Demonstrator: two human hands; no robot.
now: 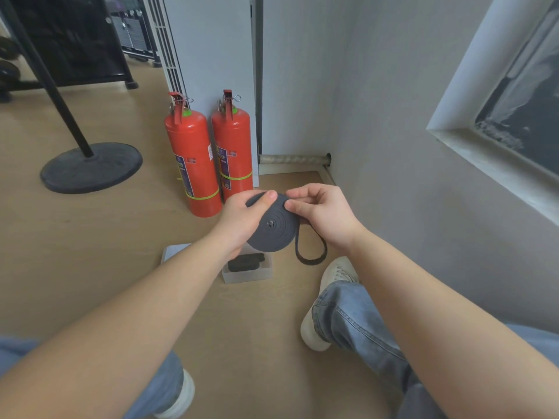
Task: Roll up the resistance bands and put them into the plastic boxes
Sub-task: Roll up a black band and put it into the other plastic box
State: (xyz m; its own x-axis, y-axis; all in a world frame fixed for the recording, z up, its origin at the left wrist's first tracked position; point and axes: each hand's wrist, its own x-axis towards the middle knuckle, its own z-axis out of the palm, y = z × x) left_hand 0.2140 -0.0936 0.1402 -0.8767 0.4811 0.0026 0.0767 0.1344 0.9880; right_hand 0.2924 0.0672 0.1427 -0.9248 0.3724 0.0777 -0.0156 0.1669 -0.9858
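Observation:
A dark grey resistance band (272,229) is wound into a flat spiral coil held in the air above the floor. My left hand (245,219) grips the coil from its left side, thumb across the top edge. My right hand (322,214) pinches the coil's upper right rim. A short loose loop of the band (311,258) hangs down from the coil's right side. Below the coil, a clear plastic box (248,275) on the floor holds a rolled black band (243,263). A second clear box (175,251) lies to its left, partly hidden by my left forearm.
Two red fire extinguishers (193,158) stand against a white panel behind the boxes. A black round stand base (90,167) sits at the left. Grey walls close the right side. My legs in jeans and white shoes (329,300) rest on the wooden floor.

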